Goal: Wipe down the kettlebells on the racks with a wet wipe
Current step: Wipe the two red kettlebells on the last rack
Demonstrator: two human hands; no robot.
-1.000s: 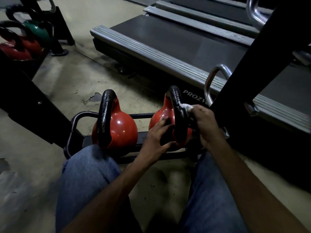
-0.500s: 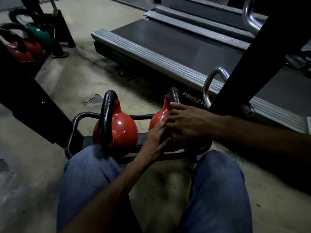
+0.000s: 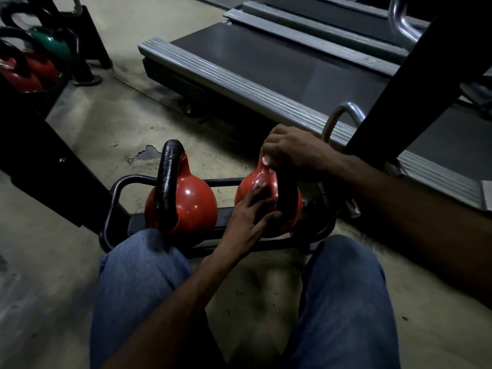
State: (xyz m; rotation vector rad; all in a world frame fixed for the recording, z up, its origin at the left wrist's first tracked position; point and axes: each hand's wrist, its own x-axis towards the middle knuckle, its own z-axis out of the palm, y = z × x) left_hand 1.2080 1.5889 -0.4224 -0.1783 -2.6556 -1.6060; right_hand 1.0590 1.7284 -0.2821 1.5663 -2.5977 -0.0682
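On the low rack [image 3: 119,187], my left hand [image 3: 250,211] lay spread against the right kettlebell [image 3: 255,182]; my right hand [image 3: 290,150] pinched the wipe [image 3: 265,161] at its handle. I judged the bell might roll off, since nothing clamped it.

Two red kettlebells with black handles stand upright on a low rack [image 3: 117,190]. The left kettlebell [image 3: 186,203] stands apart from the right kettlebell [image 3: 259,182]. A bit of white wet wipe [image 3: 265,161] shows at the right one's handle top.
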